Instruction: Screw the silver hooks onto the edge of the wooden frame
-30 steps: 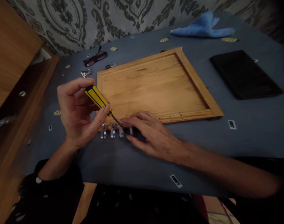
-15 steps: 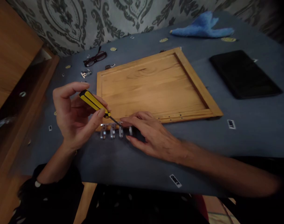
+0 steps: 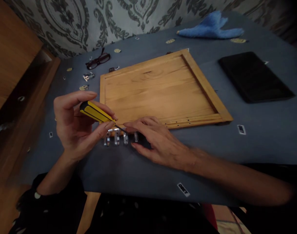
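Left hand (image 3: 75, 135): thumb and fingertips pinch a screwdriver (image 3: 97, 112) by its yellow-and-black handle, butt end tilted up below the index fingertip. The shank slopes from there toward the right hand (image 3: 164, 143), its tip at the third from the left of the metal rings (image 3: 117, 139). Whether the tip is seated cannot be told.

Right hand: thumb and index finger parted about the near edge of a wooden panel (image 3: 158, 91), index tip beside the shank, thumb just beside the rightmost visible ring; a firm pinch cannot be confirmed. The panel lies flat on the counter (image 3: 109, 175), extending away beyond both hands.

Handling, as judged: the screwdriver should be light and rigid; hold is best taken around the handle, clear of the shank. The rings appear stiff but thin, probably slick, and liable to bend under side load; take them at the base, not the loops. The panel seems rigid and moderately heavy; its raised frame, beyond the right hand, offers the soundest grip.
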